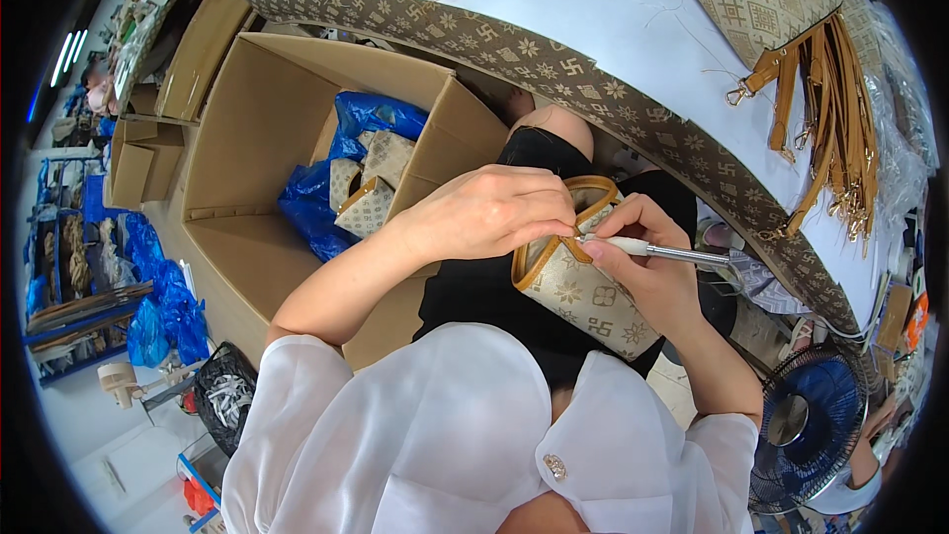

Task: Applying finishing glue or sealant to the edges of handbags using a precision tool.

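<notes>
On my lap lies a small cream patterned handbag point(583, 299) with tan trim and a tan loop handle point(595, 181). My left hand point(499, 210) comes in from the left, fingers pinched at the bag's trimmed upper edge. Closed around a slim tool with a white grip and a silver shaft point(682, 254), my right hand point(647, 252) is at the same edge. The tool's white end points toward my left fingertips; its exact kind does not show. Whatever is between the left fingertips is too small to make out.
To the left stands an open cardboard box point(252, 109) with blue plastic point(314, 203) and patterned bag pieces point(368, 208) inside. A white-topped table point(563, 15) curves across the front, bearing patterned bags and tan tassel straps point(825, 109). A black fan point(806, 425) stands at right.
</notes>
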